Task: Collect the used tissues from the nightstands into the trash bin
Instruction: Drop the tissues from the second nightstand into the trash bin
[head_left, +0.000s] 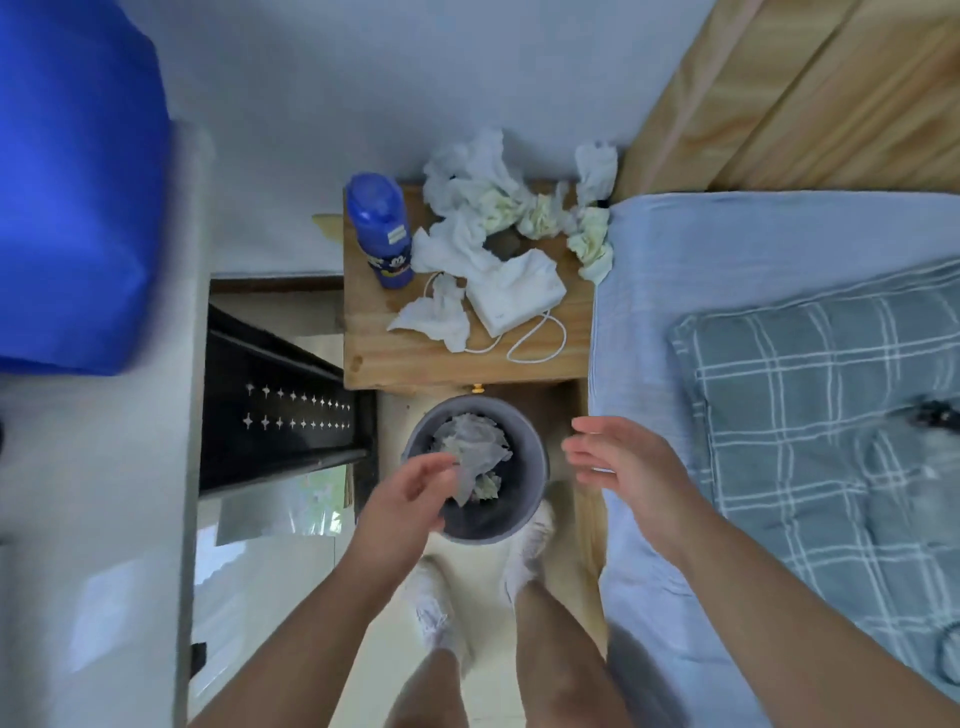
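Note:
Several crumpled white and yellowish used tissues (483, 187) lie on the wooden nightstand (415, 358), mostly along its far edge. A grey round trash bin (530, 467) stands on the floor in front of the nightstand, with tissues in the bin (472, 447). My left hand (410, 493) hovers over the bin's near rim, fingers apart, touching or just releasing a tissue; I cannot tell which. My right hand (623, 467) is open and empty to the right of the bin, beside the bed.
A blue bottle (382, 228), a white box (514, 299) and a white cable (535, 343) share the nightstand. A bed with a blue sheet (701, 249) and checked pillow (831, 415) lies at the right. A black perforated panel (280, 405) stands at the left. My feet (530, 545) are beside the bin.

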